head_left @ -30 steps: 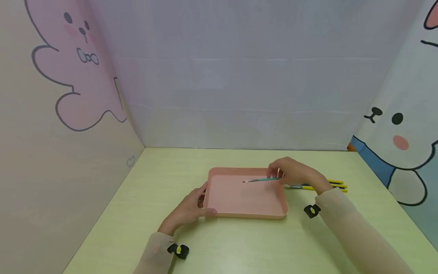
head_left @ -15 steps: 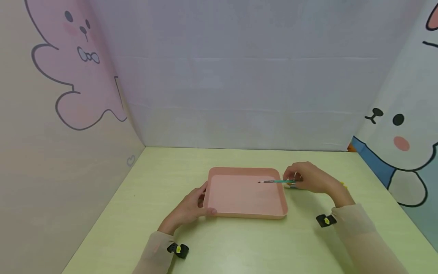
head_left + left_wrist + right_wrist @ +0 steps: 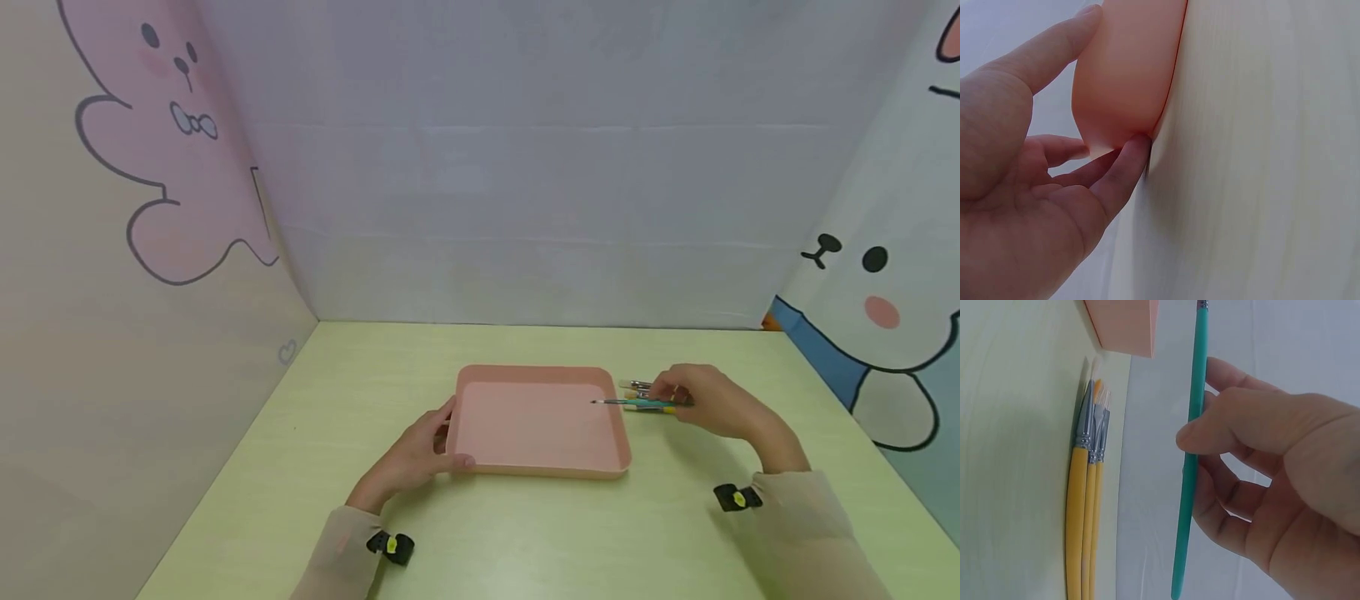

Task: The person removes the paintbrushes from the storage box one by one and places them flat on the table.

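Observation:
My right hand (image 3: 708, 398) pinches a thin paintbrush with a teal handle (image 3: 1190, 481) between thumb and fingertips. Its dark tip points left, over the right rim of a pink rectangular tray (image 3: 536, 421). Below the brush, several yellow-handled paintbrushes (image 3: 1085, 519) lie side by side on the table; in the head view my right hand hides most of their handles. At the tray's near left corner, my left hand (image 3: 416, 450) grips the edge. Its thumb (image 3: 1060, 47) lies along the near side while the fingers bend round the corner.
The pale yellow-green table (image 3: 525, 542) ends at a plain light backdrop (image 3: 525, 208) behind. Cartoon-printed panels enclose the left and right sides.
My right hand has moved right, from above the tray to above the yellow brushes, carrying the teal paintbrush. The yellow brushes' bristle ends now show. My left hand and the tray have stayed put.

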